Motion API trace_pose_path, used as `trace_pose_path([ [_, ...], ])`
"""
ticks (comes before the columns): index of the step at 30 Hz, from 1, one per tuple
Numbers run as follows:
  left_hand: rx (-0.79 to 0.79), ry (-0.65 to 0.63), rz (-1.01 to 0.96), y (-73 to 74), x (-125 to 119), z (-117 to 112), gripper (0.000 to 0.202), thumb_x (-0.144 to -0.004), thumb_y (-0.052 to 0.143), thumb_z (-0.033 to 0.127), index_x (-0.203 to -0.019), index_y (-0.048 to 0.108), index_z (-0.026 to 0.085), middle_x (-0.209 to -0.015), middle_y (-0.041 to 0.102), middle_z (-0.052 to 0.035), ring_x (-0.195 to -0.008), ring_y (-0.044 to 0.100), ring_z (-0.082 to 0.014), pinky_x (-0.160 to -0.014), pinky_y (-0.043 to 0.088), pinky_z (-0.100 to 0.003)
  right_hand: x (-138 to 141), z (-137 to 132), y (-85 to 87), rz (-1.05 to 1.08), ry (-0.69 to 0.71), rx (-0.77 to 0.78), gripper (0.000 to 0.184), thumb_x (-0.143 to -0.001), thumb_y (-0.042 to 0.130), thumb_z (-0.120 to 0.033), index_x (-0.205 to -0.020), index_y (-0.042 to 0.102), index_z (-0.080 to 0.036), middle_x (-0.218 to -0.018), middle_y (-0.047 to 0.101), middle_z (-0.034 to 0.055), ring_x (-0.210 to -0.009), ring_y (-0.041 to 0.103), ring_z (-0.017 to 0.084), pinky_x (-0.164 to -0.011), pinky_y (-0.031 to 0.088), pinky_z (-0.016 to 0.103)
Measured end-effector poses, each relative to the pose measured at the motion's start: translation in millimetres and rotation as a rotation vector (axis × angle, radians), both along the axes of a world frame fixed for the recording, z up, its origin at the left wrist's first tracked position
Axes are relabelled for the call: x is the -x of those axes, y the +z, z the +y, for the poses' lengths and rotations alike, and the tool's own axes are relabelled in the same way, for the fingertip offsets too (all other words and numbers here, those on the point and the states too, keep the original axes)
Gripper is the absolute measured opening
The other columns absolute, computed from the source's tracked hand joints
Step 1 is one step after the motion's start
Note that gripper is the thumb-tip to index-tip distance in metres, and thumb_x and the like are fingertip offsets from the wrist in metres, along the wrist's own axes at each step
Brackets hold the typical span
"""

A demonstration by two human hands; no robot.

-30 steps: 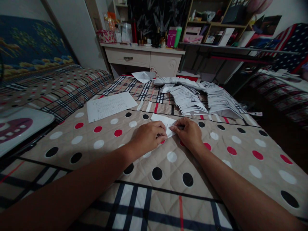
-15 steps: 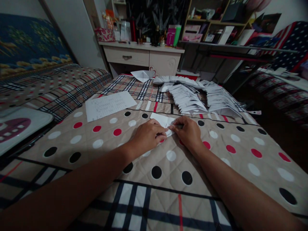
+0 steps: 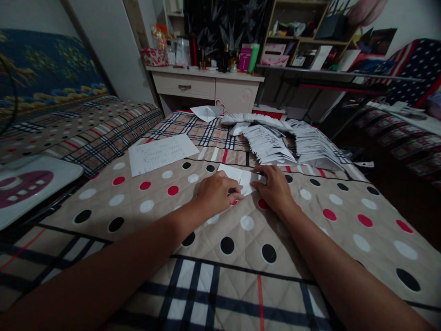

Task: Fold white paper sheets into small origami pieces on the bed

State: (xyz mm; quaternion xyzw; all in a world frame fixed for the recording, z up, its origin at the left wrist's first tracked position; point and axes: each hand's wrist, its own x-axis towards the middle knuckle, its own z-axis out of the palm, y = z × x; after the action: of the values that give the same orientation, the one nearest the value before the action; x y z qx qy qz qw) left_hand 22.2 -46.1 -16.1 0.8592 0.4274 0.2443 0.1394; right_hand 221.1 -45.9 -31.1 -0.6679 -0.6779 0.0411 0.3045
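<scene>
A small piece of folded white paper (image 3: pixel 244 178) lies on the bedspread in front of me, a crease running down its middle. My left hand (image 3: pixel 217 191) grips its left side, fingers curled and the thumb near the lower edge. At the right end, my right hand (image 3: pixel 274 186) holds the paper between thumb and fingers, which cover that corner. Beyond the hands are stacks of folded white paper (image 3: pixel 268 145), packed in rows. To the left rests a flat white sheet with handwriting (image 3: pixel 161 154).
The dotted and checked bedspread (image 3: pixel 206 234) spreads under everything. Another folded white paper (image 3: pixel 206 112) lies at the far edge, before a white dresser (image 3: pixel 186 85). A white folding table (image 3: pixel 37 184) with a purple print stands at left.
My right hand has slid right along the paper, uncovering more of its middle. My left hand stays at the left side. The view has tilted up slightly.
</scene>
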Motion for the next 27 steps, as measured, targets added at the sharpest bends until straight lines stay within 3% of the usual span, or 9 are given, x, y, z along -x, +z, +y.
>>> trace_pose_path([
  [4, -0.032, -0.064, 0.000, -2.1, -5, 7, 0.016, -0.074, 0.075, 0.037, -0.074, 0.068, 0.022, -0.084, 0.068, 0.0006, -0.091, 0.058, -0.0192, -0.071, 0.043, -0.030, -3, 0, 0.0, 0.029, 0.032, 0.019, 0.034, -0.070, 0.067, -0.017, -0.104, 0.067, -0.018, -0.102, 0.060, 0.0092, -0.093, 0.057, 0.025, -0.084, 0.045, 0.039],
  [13, 0.074, -0.023, -0.005, -1.9, -15, 23, 0.022, -0.073, 0.076, 0.041, -0.080, 0.065, 0.024, -0.088, 0.066, 0.0025, -0.078, 0.060, -0.0150, -0.062, 0.039, -0.027, -11, 0, 4.3, 0.111, 0.071, 0.061, 0.038, -0.065, 0.067, -0.012, -0.103, 0.067, -0.016, -0.099, 0.061, 0.0075, -0.090, 0.059, 0.023, -0.085, 0.046, 0.038],
  [20, -0.030, 0.091, 0.062, -4.0, -19, 36, 0.045, -0.072, 0.073, 0.053, -0.106, 0.063, 0.025, -0.112, 0.060, -0.0055, -0.101, 0.058, -0.0246, -0.077, 0.045, -0.035, -11, -2, 5.7, 0.132, 0.051, 0.065, 0.038, -0.066, 0.061, -0.009, -0.103, 0.067, -0.017, -0.102, 0.060, 0.0085, -0.090, 0.058, 0.023, -0.082, 0.047, 0.038],
  [24, -0.116, 0.154, 0.115, -5.4, -19, 41, 0.052, -0.075, 0.064, 0.063, -0.107, 0.065, 0.024, -0.114, 0.059, -0.0099, -0.111, 0.050, -0.0313, -0.091, 0.040, -0.046, -9, -5, 3.4, 0.142, 0.082, 0.038, 0.037, -0.067, 0.057, -0.008, -0.102, 0.066, -0.019, -0.105, 0.060, 0.0088, -0.092, 0.058, 0.024, -0.083, 0.047, 0.039],
  [27, -0.120, 0.135, 0.116, -6.0, -18, 43, 0.053, -0.079, 0.057, 0.066, -0.107, 0.066, 0.022, -0.112, 0.062, -0.0105, -0.110, 0.052, -0.0306, -0.091, 0.040, -0.045, -7, -6, -0.9, 0.097, 0.094, -0.012, 0.035, -0.072, 0.057, -0.011, -0.104, 0.065, -0.018, -0.107, 0.061, 0.0102, -0.096, 0.058, 0.025, -0.086, 0.046, 0.040],
])
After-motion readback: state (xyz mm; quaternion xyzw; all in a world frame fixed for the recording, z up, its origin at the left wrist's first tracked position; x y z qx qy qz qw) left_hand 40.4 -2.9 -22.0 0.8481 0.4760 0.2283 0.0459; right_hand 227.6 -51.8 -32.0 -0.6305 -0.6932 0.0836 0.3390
